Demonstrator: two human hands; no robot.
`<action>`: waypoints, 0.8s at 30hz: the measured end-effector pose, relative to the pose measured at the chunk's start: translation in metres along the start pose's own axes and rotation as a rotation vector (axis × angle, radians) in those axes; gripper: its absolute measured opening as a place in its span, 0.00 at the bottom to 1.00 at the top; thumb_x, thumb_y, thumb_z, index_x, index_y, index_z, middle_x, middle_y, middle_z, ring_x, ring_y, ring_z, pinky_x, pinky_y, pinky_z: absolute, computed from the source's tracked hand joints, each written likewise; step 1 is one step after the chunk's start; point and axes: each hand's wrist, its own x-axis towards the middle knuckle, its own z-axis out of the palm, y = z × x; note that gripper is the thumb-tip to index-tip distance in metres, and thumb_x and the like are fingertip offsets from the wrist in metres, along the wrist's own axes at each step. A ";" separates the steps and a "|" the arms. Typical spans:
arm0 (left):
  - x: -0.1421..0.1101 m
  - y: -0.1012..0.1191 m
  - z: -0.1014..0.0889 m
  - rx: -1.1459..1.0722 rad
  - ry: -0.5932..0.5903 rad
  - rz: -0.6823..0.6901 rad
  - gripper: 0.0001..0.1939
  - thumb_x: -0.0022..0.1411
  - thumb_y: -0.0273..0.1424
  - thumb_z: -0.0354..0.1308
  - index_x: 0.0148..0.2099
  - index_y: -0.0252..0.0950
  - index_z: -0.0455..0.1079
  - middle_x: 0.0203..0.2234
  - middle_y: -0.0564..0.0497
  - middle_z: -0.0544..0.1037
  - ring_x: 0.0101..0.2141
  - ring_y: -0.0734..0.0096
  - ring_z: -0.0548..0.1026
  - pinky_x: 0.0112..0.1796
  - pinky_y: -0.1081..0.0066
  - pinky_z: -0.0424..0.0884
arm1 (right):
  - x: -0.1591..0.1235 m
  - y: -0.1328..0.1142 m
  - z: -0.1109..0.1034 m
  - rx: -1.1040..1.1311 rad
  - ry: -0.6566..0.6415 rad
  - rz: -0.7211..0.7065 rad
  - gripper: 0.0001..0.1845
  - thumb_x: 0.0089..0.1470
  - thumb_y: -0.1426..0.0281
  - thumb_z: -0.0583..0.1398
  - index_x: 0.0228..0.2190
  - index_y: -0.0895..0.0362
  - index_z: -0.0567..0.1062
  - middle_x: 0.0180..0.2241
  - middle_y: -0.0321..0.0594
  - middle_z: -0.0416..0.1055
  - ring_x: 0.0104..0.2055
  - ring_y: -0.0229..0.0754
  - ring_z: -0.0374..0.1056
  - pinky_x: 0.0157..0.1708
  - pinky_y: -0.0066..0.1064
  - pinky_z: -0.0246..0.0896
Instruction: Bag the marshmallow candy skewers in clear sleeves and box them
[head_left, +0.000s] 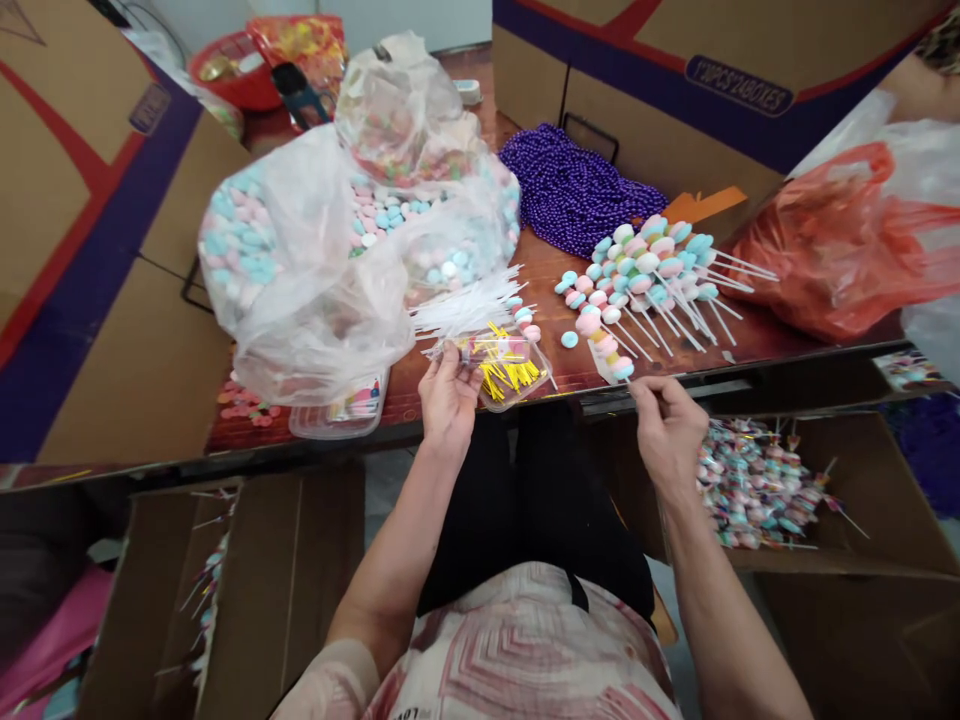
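Observation:
My right hand (670,430) pinches the white stick of a candy skewer (604,342), whose pastel pieces point up and left over the table edge. Between the thumb and fingers of my left hand (451,395) is a small clear plastic bag (491,348) with pink on it. It lies over a shallow clear tray (546,378) of gold twist ties (511,376). Behind the tray are white sticks (472,305) and a short candy skewer (526,318). A heap of candy skewers (660,262) rests beyond my right hand, with one loose blue candy (570,340) nearby.
Large plastic bags of candies (315,240) fill the table's left side. Purple bead strings (577,190) lie at the back. Tall cartons (637,90) flank the table, with a red plastic bag (832,240) at right. Below right, an open box (862,480) holds wrapped skewers.

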 end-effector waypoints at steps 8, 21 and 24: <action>-0.009 0.004 0.001 -0.013 -0.004 -0.056 0.09 0.56 0.30 0.70 0.35 0.34 0.72 0.26 0.53 0.79 0.25 0.80 0.76 0.28 0.79 0.68 | -0.029 -0.038 -0.002 0.075 -0.111 -0.205 0.08 0.61 0.70 0.58 0.29 0.54 0.73 0.28 0.36 0.69 0.31 0.39 0.65 0.34 0.33 0.60; -0.023 0.000 -0.005 0.138 -0.298 0.058 0.18 0.48 0.38 0.74 0.34 0.36 0.70 0.26 0.56 0.78 0.26 0.76 0.79 0.31 0.76 0.73 | -0.027 -0.042 -0.008 0.091 -0.300 -0.275 0.07 0.61 0.71 0.59 0.29 0.54 0.73 0.28 0.37 0.70 0.31 0.40 0.66 0.33 0.34 0.60; -0.029 -0.007 -0.003 0.112 -0.296 0.081 0.18 0.50 0.39 0.73 0.34 0.36 0.70 0.26 0.56 0.78 0.26 0.77 0.78 0.34 0.75 0.74 | -0.034 -0.044 0.005 0.121 -0.270 -0.236 0.08 0.61 0.71 0.58 0.29 0.54 0.73 0.28 0.36 0.69 0.31 0.39 0.65 0.32 0.33 0.59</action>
